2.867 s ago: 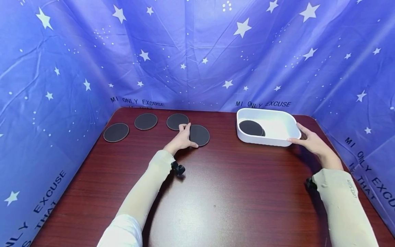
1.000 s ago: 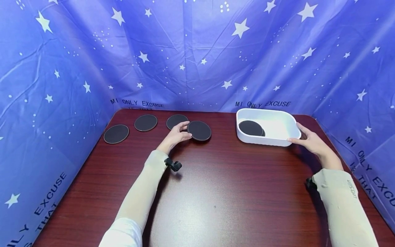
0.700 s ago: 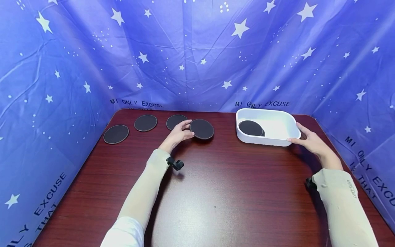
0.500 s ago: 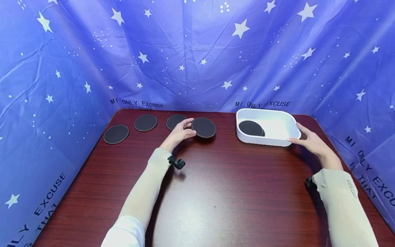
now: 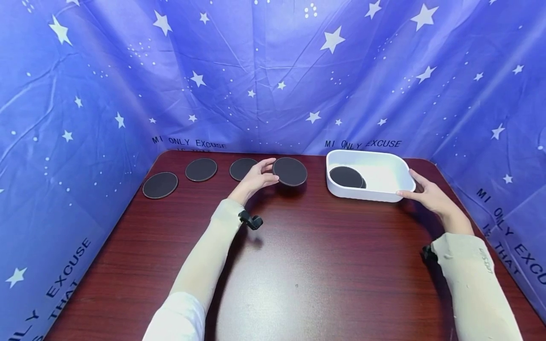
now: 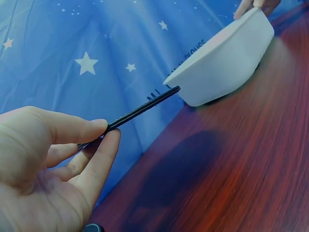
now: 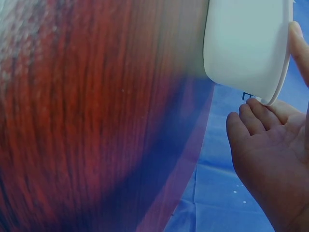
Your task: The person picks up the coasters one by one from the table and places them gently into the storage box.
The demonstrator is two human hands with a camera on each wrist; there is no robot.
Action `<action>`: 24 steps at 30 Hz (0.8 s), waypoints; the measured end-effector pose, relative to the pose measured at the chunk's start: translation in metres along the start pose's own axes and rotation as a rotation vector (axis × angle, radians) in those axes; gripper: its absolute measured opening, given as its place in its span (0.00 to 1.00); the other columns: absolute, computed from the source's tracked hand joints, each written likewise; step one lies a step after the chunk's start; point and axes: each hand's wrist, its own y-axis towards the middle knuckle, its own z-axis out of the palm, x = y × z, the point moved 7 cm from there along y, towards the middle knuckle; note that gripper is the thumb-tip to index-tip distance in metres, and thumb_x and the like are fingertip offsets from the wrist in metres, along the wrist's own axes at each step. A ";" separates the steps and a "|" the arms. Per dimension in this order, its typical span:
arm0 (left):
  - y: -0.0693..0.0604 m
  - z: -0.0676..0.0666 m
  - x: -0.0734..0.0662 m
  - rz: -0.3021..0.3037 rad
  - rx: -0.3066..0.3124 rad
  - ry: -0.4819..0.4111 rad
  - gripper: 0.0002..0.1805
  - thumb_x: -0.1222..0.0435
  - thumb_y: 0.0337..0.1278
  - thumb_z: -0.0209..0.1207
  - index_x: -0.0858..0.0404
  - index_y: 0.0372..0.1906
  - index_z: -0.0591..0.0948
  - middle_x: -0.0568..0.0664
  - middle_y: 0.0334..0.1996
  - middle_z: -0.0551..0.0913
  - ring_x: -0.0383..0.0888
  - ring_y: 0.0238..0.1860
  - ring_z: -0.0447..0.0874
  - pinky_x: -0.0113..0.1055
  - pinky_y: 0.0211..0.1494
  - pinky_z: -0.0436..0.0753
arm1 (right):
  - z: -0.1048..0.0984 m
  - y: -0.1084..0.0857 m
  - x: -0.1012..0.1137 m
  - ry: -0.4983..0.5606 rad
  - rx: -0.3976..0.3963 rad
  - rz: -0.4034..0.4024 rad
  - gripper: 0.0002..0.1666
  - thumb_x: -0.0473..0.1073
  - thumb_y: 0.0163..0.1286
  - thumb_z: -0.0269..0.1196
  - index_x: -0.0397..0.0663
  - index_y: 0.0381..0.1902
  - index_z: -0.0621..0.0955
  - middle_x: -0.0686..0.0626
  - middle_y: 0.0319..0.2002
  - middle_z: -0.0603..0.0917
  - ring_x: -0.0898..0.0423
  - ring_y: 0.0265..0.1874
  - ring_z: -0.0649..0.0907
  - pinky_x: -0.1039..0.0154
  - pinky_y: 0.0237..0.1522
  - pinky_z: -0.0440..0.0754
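Note:
My left hand pinches a round black coaster at its left edge, thumb on one face and fingers on the other. In the left wrist view the coaster appears edge-on, clear of the table, its shadow below. My right hand grips the right end of a white oblong plastic box. The right wrist view has the thumb and fingers of that hand at the box's rim. Inside the box, at its left end, lies a black coaster, with another edge just showing beneath it.
Three more black coasters lie on the table: one at far left, one behind it, and one partly hidden by my left hand. A blue star-patterned curtain encloses the reddish wooden table at the back and sides.
My left hand has taken the coaster off the table, lifted it and carried it right towards the box. My right hand and the box have stayed in place.

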 end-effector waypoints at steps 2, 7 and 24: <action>0.001 0.003 -0.002 0.005 0.007 0.000 0.38 0.83 0.60 0.54 0.64 0.76 0.60 0.64 0.70 0.66 0.45 0.50 0.78 0.44 0.65 0.81 | 0.000 0.000 -0.001 -0.007 0.000 -0.001 0.57 0.45 0.71 0.64 0.39 0.79 0.38 0.27 0.76 0.47 0.49 0.72 0.64 0.92 0.45 0.64; 0.006 0.012 -0.005 0.014 0.027 -0.008 0.39 0.83 0.61 0.54 0.65 0.76 0.59 0.65 0.71 0.66 0.45 0.48 0.79 0.48 0.67 0.79 | 0.001 0.002 -0.002 -0.006 0.001 -0.010 0.56 0.43 0.71 0.63 0.39 0.79 0.38 0.27 0.76 0.46 0.42 0.72 0.62 0.92 0.44 0.65; 0.019 0.041 -0.007 0.033 0.054 -0.061 0.38 0.84 0.60 0.54 0.64 0.75 0.61 0.65 0.70 0.67 0.48 0.51 0.78 0.49 0.67 0.79 | 0.001 0.000 0.000 0.027 0.001 -0.032 0.56 0.43 0.71 0.64 0.38 0.79 0.39 0.27 0.77 0.46 0.67 0.65 0.68 0.92 0.46 0.67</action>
